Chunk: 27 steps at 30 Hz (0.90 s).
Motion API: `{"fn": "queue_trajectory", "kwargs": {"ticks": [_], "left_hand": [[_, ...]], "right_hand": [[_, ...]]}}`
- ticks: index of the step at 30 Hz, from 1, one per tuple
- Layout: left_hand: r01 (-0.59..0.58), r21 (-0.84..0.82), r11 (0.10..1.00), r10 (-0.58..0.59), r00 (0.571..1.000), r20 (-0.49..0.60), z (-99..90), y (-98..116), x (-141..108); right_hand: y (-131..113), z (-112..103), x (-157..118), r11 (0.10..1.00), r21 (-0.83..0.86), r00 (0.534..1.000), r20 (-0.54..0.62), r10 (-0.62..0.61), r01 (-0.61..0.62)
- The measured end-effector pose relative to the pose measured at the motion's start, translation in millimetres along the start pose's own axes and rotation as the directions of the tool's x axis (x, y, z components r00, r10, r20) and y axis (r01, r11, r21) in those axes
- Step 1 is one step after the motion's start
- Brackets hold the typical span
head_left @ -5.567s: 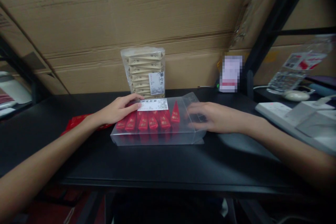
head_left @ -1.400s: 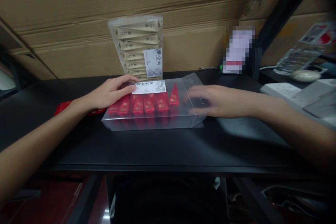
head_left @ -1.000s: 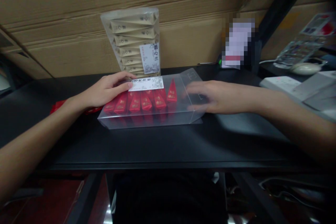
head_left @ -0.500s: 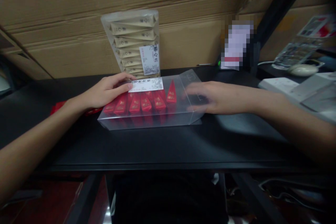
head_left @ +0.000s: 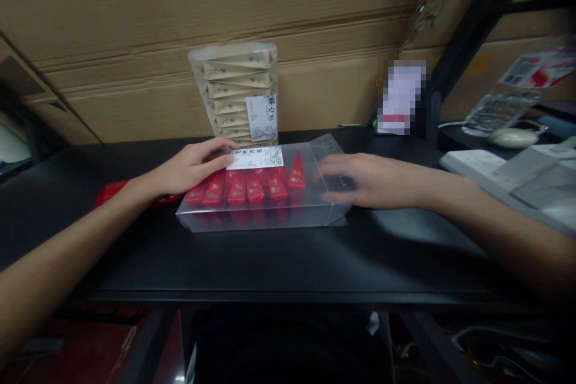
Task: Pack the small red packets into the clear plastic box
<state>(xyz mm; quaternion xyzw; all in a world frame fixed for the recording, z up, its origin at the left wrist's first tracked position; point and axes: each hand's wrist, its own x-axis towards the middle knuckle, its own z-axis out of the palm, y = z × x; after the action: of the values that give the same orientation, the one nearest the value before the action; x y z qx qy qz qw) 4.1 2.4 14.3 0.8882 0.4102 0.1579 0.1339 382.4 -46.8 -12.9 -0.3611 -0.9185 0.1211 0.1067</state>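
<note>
A clear plastic box lies on the black table, its right end open. Inside stand several red triangular packets with gold print, bunched to the left; one red packet is slightly apart at the right. A white printed label sits on the top. My left hand grips the box's left side, thumb on the label's edge. At the open end, my right hand has its fingers reaching inside, thumb and fingers apart; the fingertips are blurred behind the plastic and short of the lone packet.
Behind the box, a clear pack of beige packets leans upright against cardboard. Red packaging lies left, partly under my left arm. A phone-like blurred screen stands back right. White boxes and a mouse are far right.
The whole view has shifted, so everything sits slightly lower in the picture. Both hands keep nearly the same places on and in the box.
</note>
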Motion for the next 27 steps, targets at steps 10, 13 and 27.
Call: {"fn": "queue_trajectory", "kwargs": {"ticks": [10,13,27], "left_hand": [[-0.004,-0.008,1.000,0.004,1.000,0.002,0.8,-1.8,-0.3],[-0.002,-0.014,1.000,0.002,1.000,0.002,0.9,-2.3,-1.1],[-0.011,-0.015,1.000,0.011,1.000,0.011,-1.8,-1.0,-3.6]], "right_hand": [[4.3,2.2,1.8,0.999,0.003,0.999,0.018,-0.040,0.040],[3.4,2.7,1.5,0.999,0.014,0.999,-0.005,-0.043,0.043],[0.6,1.7,3.5,1.000,0.015,0.999,0.035,0.000,0.000]]}}
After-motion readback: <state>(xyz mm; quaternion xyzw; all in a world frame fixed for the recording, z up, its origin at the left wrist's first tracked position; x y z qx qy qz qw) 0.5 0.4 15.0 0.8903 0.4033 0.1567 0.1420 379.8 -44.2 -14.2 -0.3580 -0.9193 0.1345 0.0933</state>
